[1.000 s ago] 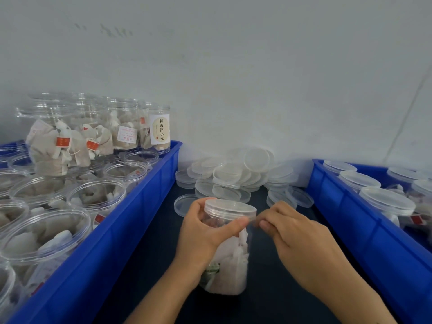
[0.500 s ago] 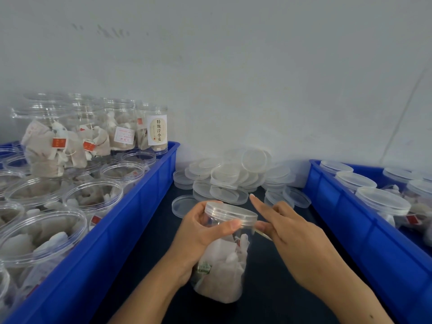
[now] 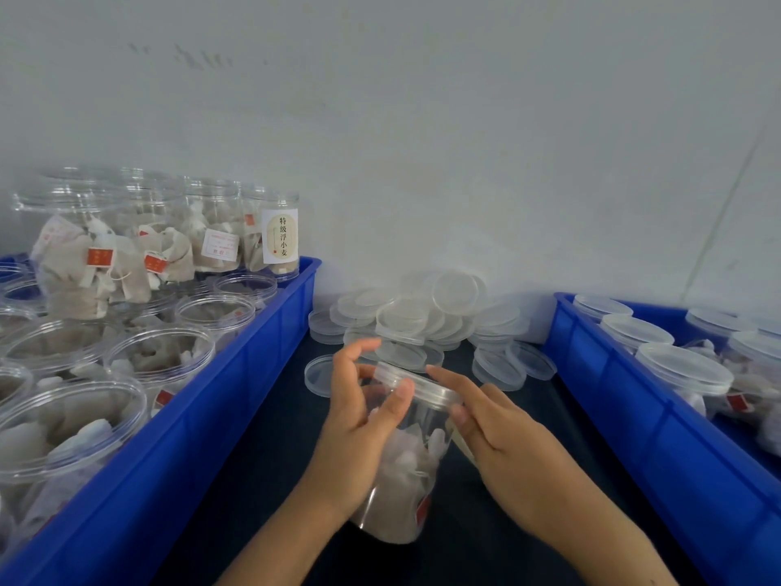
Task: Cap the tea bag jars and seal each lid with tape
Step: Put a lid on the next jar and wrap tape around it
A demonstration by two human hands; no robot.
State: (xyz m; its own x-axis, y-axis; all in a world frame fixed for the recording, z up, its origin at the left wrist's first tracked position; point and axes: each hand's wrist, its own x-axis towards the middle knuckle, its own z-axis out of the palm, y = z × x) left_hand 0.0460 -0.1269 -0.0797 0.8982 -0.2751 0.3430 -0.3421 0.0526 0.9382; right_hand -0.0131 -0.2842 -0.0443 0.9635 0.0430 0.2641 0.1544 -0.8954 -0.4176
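The tape itself is too clear to make out. The left hand (image 3: 359, 433) grips the capped jar (image 3: 405, 471) between the two blue bins, thumb curled round its wall; the right hand (image 3: 498, 437) lies open, fingers pressing the lid (image 3: 418, 380). Since before, the jar has tilted further right.
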